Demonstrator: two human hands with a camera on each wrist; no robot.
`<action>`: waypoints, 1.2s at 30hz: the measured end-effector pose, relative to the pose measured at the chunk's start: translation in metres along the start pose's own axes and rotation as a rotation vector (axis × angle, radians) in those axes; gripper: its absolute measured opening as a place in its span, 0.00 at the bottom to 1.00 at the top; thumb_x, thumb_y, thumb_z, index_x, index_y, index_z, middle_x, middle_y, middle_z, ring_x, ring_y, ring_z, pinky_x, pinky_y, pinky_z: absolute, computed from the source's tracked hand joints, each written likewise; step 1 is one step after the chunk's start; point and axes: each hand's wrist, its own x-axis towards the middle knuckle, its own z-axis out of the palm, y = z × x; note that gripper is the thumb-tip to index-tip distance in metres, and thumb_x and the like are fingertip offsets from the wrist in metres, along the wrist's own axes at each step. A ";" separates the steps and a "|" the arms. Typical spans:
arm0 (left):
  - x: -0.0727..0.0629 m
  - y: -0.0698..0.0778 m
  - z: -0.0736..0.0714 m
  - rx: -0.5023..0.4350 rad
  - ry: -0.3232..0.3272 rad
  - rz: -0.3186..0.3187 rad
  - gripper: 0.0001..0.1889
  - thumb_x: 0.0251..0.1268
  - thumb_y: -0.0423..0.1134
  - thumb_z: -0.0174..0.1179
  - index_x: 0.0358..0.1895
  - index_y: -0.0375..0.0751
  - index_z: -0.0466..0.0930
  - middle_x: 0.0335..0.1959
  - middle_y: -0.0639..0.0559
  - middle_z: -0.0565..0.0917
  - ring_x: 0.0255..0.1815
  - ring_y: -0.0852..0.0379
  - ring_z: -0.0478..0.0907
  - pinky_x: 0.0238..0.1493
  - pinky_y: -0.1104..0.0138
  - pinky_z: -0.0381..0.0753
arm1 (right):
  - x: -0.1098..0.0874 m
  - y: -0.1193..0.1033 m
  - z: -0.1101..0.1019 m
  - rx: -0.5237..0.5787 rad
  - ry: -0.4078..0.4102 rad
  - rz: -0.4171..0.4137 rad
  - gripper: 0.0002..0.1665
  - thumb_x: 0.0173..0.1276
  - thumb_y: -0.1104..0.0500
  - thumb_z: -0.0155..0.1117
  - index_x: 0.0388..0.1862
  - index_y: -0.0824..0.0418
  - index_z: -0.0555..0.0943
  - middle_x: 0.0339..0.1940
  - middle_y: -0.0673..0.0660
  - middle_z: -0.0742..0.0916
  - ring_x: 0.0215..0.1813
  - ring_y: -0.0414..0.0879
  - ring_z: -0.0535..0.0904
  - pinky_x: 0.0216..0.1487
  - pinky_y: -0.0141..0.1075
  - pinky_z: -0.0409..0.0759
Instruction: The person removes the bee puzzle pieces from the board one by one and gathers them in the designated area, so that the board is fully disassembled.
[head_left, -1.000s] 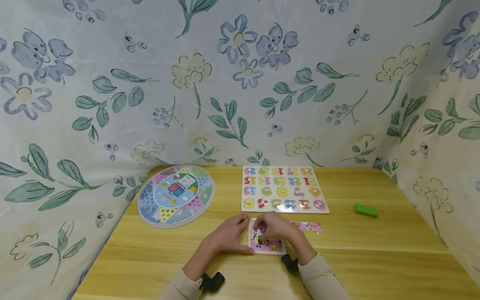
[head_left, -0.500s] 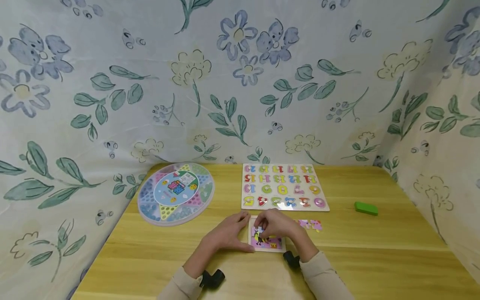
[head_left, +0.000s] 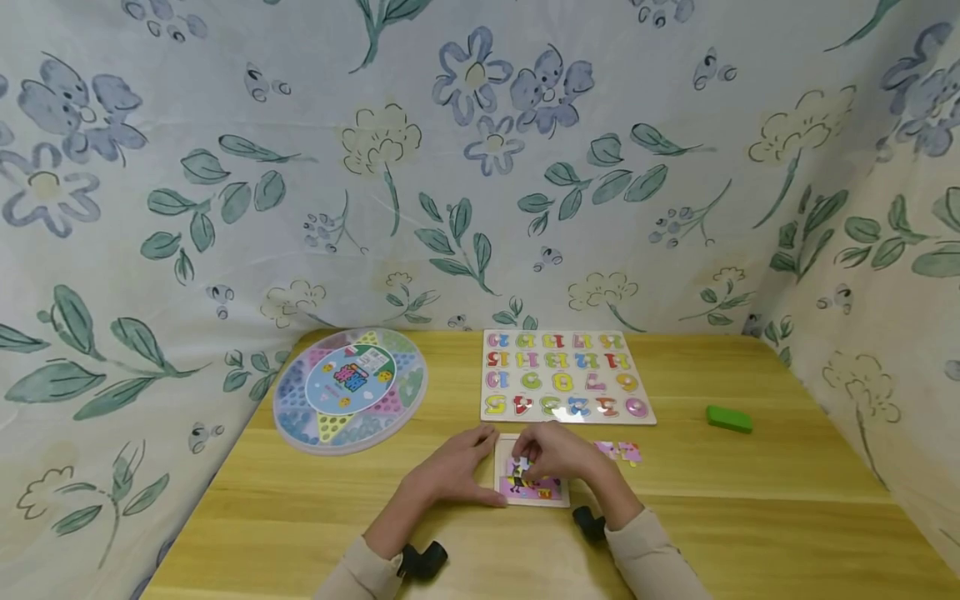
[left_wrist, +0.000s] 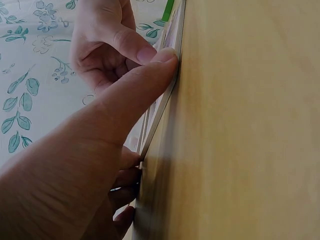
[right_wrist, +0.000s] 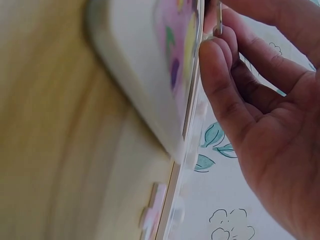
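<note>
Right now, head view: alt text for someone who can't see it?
A person's right hand pinches a piece over a small framed puzzle; the left hand touches its left side. Loose pieces lie to its right on a wooden table. Farther back are a number board and a round board; a green block lies at right.

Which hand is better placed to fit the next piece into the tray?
Probably the right hand: it pinches a puzzle piece over the puzzle tray, and loose pieces lie on that side. The left hand holds the tray's left edge.
</note>
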 end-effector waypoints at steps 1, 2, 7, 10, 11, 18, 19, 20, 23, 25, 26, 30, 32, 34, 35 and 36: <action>0.000 0.000 -0.001 -0.004 -0.002 -0.002 0.59 0.47 0.76 0.60 0.77 0.41 0.52 0.79 0.47 0.55 0.78 0.48 0.56 0.76 0.57 0.61 | -0.001 0.001 0.000 0.003 0.001 0.001 0.14 0.48 0.67 0.76 0.35 0.59 0.85 0.28 0.52 0.84 0.31 0.40 0.76 0.32 0.29 0.77; 0.000 0.001 -0.001 -0.006 -0.004 -0.004 0.59 0.47 0.76 0.60 0.77 0.40 0.52 0.79 0.47 0.55 0.78 0.48 0.56 0.76 0.57 0.61 | -0.001 0.002 -0.001 0.004 0.004 0.001 0.14 0.47 0.67 0.76 0.35 0.59 0.84 0.28 0.52 0.84 0.31 0.40 0.76 0.33 0.29 0.77; 0.000 0.001 -0.001 -0.007 -0.006 -0.013 0.60 0.47 0.76 0.61 0.77 0.41 0.52 0.79 0.47 0.55 0.78 0.48 0.57 0.76 0.57 0.61 | -0.007 0.006 -0.003 0.006 0.014 0.014 0.15 0.46 0.66 0.77 0.35 0.59 0.84 0.29 0.51 0.84 0.31 0.39 0.76 0.33 0.28 0.77; 0.001 0.001 0.000 -0.008 -0.003 -0.013 0.60 0.46 0.77 0.60 0.77 0.41 0.52 0.79 0.48 0.55 0.78 0.48 0.56 0.76 0.57 0.61 | -0.011 0.009 -0.005 0.004 0.021 0.019 0.15 0.46 0.66 0.78 0.34 0.59 0.84 0.29 0.51 0.84 0.31 0.39 0.76 0.33 0.28 0.77; 0.001 0.001 0.001 -0.008 -0.003 -0.013 0.60 0.46 0.77 0.60 0.77 0.41 0.52 0.79 0.48 0.55 0.78 0.48 0.56 0.76 0.57 0.61 | -0.012 0.010 -0.006 0.003 0.023 0.020 0.15 0.46 0.66 0.79 0.34 0.59 0.84 0.29 0.51 0.84 0.31 0.40 0.76 0.33 0.28 0.77; 0.001 0.000 0.002 -0.023 -0.011 -0.019 0.60 0.46 0.77 0.60 0.77 0.42 0.52 0.79 0.48 0.54 0.78 0.49 0.55 0.76 0.57 0.60 | -0.022 0.015 -0.012 0.004 0.028 0.032 0.15 0.47 0.65 0.79 0.35 0.60 0.84 0.30 0.52 0.84 0.33 0.41 0.75 0.34 0.29 0.75; 0.001 0.000 0.002 -0.025 -0.011 -0.020 0.60 0.46 0.77 0.60 0.77 0.42 0.52 0.79 0.48 0.54 0.78 0.49 0.55 0.76 0.57 0.60 | -0.023 0.015 -0.013 0.004 0.029 0.035 0.15 0.48 0.64 0.79 0.35 0.60 0.84 0.30 0.52 0.84 0.33 0.41 0.75 0.34 0.29 0.75; 0.002 -0.001 0.001 -0.027 -0.011 -0.020 0.60 0.46 0.77 0.60 0.77 0.42 0.52 0.79 0.48 0.54 0.78 0.49 0.55 0.76 0.57 0.60 | -0.024 0.016 -0.014 0.001 0.032 0.039 0.15 0.48 0.64 0.79 0.35 0.59 0.84 0.30 0.51 0.83 0.33 0.41 0.75 0.34 0.29 0.75; 0.002 -0.001 0.001 -0.031 -0.014 -0.019 0.60 0.46 0.77 0.60 0.77 0.42 0.52 0.79 0.48 0.54 0.78 0.49 0.55 0.76 0.57 0.60 | -0.028 0.019 -0.018 -0.005 0.039 0.037 0.15 0.49 0.63 0.79 0.35 0.60 0.84 0.30 0.51 0.83 0.33 0.41 0.75 0.33 0.28 0.76; 0.002 -0.001 0.001 -0.036 -0.016 -0.018 0.60 0.46 0.77 0.60 0.77 0.42 0.52 0.79 0.48 0.54 0.78 0.49 0.55 0.76 0.56 0.60 | -0.029 0.021 -0.019 -0.004 0.043 0.039 0.15 0.49 0.63 0.79 0.35 0.60 0.84 0.30 0.51 0.83 0.33 0.41 0.75 0.33 0.28 0.76; 0.002 -0.001 0.001 -0.038 -0.018 -0.018 0.60 0.47 0.77 0.60 0.78 0.42 0.51 0.79 0.48 0.54 0.79 0.49 0.54 0.76 0.57 0.59 | -0.030 0.022 -0.020 -0.003 0.045 0.042 0.15 0.49 0.64 0.79 0.35 0.60 0.84 0.30 0.51 0.83 0.33 0.42 0.75 0.33 0.28 0.76; 0.002 -0.002 0.001 -0.040 -0.019 -0.019 0.60 0.47 0.77 0.60 0.78 0.43 0.51 0.79 0.49 0.53 0.79 0.50 0.54 0.77 0.57 0.59 | -0.034 0.026 -0.024 0.007 0.052 0.063 0.14 0.49 0.65 0.78 0.36 0.60 0.84 0.31 0.51 0.83 0.34 0.42 0.75 0.34 0.29 0.76; 0.002 -0.002 0.002 -0.039 -0.018 -0.019 0.60 0.47 0.76 0.60 0.78 0.43 0.51 0.79 0.49 0.53 0.79 0.50 0.54 0.76 0.57 0.59 | -0.036 0.029 -0.025 0.004 0.056 0.069 0.14 0.50 0.65 0.77 0.36 0.60 0.84 0.31 0.51 0.83 0.35 0.42 0.75 0.34 0.28 0.76; 0.002 -0.002 0.002 -0.034 -0.017 -0.016 0.59 0.47 0.76 0.61 0.78 0.43 0.51 0.79 0.49 0.54 0.79 0.50 0.54 0.76 0.57 0.59 | -0.038 0.031 -0.027 0.002 0.058 0.073 0.14 0.50 0.66 0.77 0.36 0.60 0.84 0.31 0.51 0.83 0.35 0.42 0.75 0.34 0.28 0.76; 0.002 -0.002 0.002 -0.031 -0.016 -0.014 0.59 0.47 0.75 0.61 0.78 0.42 0.51 0.79 0.49 0.54 0.79 0.50 0.54 0.76 0.57 0.60 | -0.038 0.033 -0.028 0.002 0.057 0.075 0.13 0.51 0.66 0.76 0.36 0.60 0.84 0.31 0.51 0.83 0.35 0.43 0.75 0.34 0.28 0.76; 0.002 -0.002 0.002 -0.028 -0.014 -0.011 0.59 0.48 0.75 0.61 0.78 0.42 0.52 0.79 0.48 0.54 0.79 0.50 0.54 0.76 0.57 0.60 | -0.039 0.034 -0.028 0.003 0.056 0.076 0.13 0.51 0.66 0.76 0.36 0.60 0.84 0.31 0.51 0.83 0.35 0.43 0.75 0.34 0.29 0.76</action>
